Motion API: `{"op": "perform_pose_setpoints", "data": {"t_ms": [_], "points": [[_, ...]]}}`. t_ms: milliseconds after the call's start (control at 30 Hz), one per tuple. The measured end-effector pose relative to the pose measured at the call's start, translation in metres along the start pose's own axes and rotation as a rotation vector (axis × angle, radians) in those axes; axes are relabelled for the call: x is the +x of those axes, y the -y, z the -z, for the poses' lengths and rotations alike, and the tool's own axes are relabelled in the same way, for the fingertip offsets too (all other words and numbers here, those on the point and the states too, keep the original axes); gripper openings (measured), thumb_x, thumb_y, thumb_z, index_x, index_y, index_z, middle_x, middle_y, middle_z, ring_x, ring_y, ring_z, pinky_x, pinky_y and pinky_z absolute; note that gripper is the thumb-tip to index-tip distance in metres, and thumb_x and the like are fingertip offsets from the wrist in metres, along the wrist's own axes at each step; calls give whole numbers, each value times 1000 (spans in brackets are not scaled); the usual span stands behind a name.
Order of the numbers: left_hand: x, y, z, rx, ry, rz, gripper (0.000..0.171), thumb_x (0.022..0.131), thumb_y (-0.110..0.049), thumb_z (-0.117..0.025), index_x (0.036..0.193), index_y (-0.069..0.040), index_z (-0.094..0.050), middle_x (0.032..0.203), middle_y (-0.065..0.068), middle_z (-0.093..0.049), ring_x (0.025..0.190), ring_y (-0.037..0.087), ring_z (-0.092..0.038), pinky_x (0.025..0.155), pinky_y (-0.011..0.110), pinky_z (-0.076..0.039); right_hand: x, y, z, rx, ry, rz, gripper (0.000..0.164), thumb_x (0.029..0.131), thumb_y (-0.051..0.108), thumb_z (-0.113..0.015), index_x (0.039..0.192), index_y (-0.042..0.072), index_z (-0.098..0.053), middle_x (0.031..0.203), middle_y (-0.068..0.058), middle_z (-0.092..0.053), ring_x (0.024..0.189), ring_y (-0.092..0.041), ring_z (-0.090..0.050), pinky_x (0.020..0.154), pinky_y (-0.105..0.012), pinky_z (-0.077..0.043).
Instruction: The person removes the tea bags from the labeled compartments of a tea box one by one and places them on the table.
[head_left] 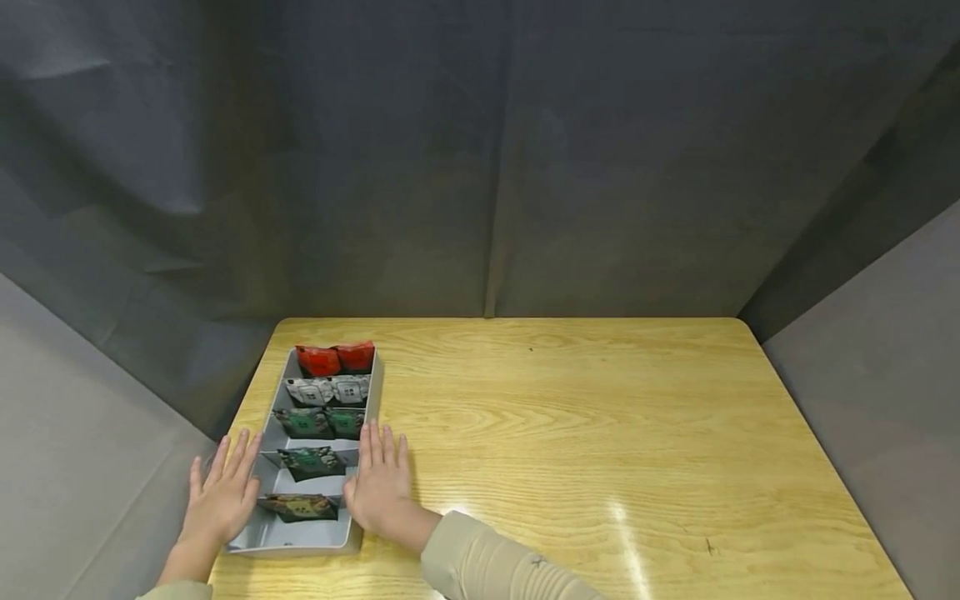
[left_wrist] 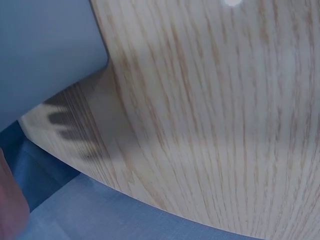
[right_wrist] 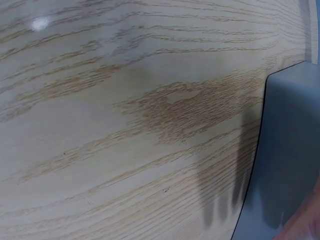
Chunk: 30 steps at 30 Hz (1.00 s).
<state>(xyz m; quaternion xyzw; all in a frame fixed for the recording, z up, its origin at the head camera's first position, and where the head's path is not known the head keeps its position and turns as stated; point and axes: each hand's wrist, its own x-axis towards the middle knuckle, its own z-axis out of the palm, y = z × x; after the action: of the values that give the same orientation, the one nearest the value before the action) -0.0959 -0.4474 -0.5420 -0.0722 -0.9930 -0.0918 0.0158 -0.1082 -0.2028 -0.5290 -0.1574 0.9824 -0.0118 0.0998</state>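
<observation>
A long grey divided box (head_left: 294, 550) stands on the left part of the table, holding small upright packets in rows. From back to front come two red packets (head_left: 318, 362), two white packets (head_left: 309, 392), two green packets (head_left: 303, 423), one more green packet (head_left: 311, 463) and a yellow-brown packet (head_left: 302, 507). My left hand (head_left: 219, 502) is at the box's left side with its fingers straight. Along the right side lies my right hand (head_left: 381, 487), fingers extended against the wall. Each wrist view catches only a hand's edge beside the grey box (right_wrist: 290, 130).
The wooden table (head_left: 585, 450) extends to the right of the box. A dark curtain (head_left: 465, 167) hangs behind it, with grey panels (head_left: 885, 400) on both sides. The table's left edge runs close to the box.
</observation>
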Motion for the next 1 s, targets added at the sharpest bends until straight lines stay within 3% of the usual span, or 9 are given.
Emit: {"op": "perform_pose_setpoints", "data": {"t_ms": [467, 567, 700, 833, 1000], "points": [[2, 4, -1, -23, -16, 5, 62, 95, -19, -34, 149, -19, -3, 154, 5, 2, 139, 27, 10, 104, 51, 21, 9, 2, -6, 42, -31, 26, 68, 93, 39, -29, 148, 8, -3, 154, -7, -3, 140, -25, -2, 111, -47, -8], [3, 4, -3, -28, -17, 12, 62, 95, -19, -34, 149, -19, -5, 154, 10, -6, 139, 34, -1, 105, 56, 15, 9, 1, -7, 50, -30, 32, 68, 93, 39, -28, 148, 8, -2, 154, -8, -2, 140, -24, 0, 111, -47, -7], [3, 2, -5, -40, -23, 17, 61, 94, -19, -35, 149, -19, -7, 151, 14, -16, 139, 32, -1, 104, 61, 5, 8, -1, -8, 40, -27, 36, 68, 94, 39, -27, 148, 8, -1, 154, -8, 0, 140, -24, 0, 111, -48, -7], [2, 1, -6, -59, -23, 20, 60, 94, -19, -35, 148, -18, -9, 151, 14, -15, 140, 28, 6, 104, 61, 2, 6, -3, -9, 29, -34, 46, 68, 94, 40, -26, 147, 7, -2, 154, -9, 1, 140, -25, -1, 111, -48, -8], [2, -1, -8, -77, -6, 38, 60, 94, -19, -35, 148, -18, -9, 150, 16, -18, 138, 36, -5, 103, 63, 0, 4, -5, -10, 30, -31, 58, 68, 94, 40, -26, 147, 5, -2, 154, -11, 1, 140, -26, 0, 111, -49, -7]]}}
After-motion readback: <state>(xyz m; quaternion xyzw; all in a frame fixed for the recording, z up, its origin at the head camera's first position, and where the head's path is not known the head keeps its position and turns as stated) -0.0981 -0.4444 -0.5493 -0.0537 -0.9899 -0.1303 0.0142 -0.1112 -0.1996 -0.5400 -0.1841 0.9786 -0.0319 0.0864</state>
